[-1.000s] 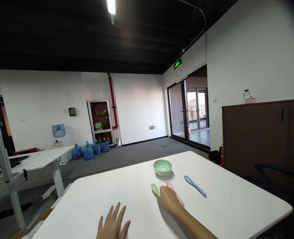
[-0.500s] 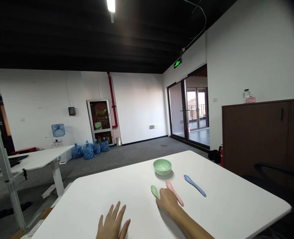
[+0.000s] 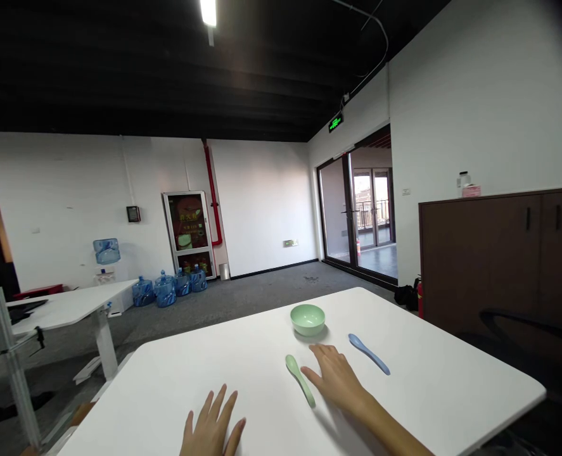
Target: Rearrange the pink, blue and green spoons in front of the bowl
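Site: a carpeted office (image 3: 261, 297) with white walls and a dark ceiling. A white table (image 3: 190, 386) occupies the foreground and serves as the reference point here. Beyond its far-left corner stand a second white desk (image 3: 66, 297) and a row of blue water jugs (image 3: 165, 291). Beyond its far-right corner stands a dark brown cabinet (image 3: 494, 253).

On the table's far half sits a pale green bowl (image 3: 307, 320), upright, with nothing touching it. Nearer the table's centre, a green spoon (image 3: 300, 380) lies at a slant below the bowl, and a blue spoon (image 3: 369, 353) lies to the right of the bowl, well apart from it.

Noted change: the pink spoon seen a moment earlier beside the green spoon no longer shows. Whether it is hidden beneath the right hand (image 3: 338, 380) cannot be determined. The green spoon now lies uncovered along its full length.

The right hand is just beside the green spoon, between it and the blue spoon. Its fingers (image 3: 321, 359) are extended and close together, clamped on nothing visible. The left hand (image 3: 211, 423) rests near the table's near edge, its fingers (image 3: 218, 402) spread apart and empty.
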The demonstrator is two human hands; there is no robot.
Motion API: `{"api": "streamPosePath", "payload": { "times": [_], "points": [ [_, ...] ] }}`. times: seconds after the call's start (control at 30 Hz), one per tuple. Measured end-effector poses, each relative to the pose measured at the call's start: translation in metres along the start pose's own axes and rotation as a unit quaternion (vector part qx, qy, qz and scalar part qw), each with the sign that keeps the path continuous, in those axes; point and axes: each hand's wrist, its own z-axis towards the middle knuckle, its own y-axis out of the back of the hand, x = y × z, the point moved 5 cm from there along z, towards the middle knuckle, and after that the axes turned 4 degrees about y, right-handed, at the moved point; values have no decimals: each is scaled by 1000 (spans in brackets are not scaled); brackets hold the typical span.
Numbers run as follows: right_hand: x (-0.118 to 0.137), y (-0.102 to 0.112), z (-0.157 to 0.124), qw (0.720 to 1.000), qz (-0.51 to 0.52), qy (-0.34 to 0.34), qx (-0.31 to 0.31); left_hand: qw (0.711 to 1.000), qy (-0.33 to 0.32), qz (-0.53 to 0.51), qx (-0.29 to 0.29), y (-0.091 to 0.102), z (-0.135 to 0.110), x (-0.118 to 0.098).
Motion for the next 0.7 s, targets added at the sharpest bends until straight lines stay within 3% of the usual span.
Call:
{"api": "streamPosePath", "payload": {
  "times": [0.3,0.7],
  "points": [
    [-37,5,-23,1000,-14,1,25,1000,8,7,15,2,-1,-2],
    [-36,5,-30,999,1,-14,34,1000,3,12,14,0,1,-1]
  ]
}}
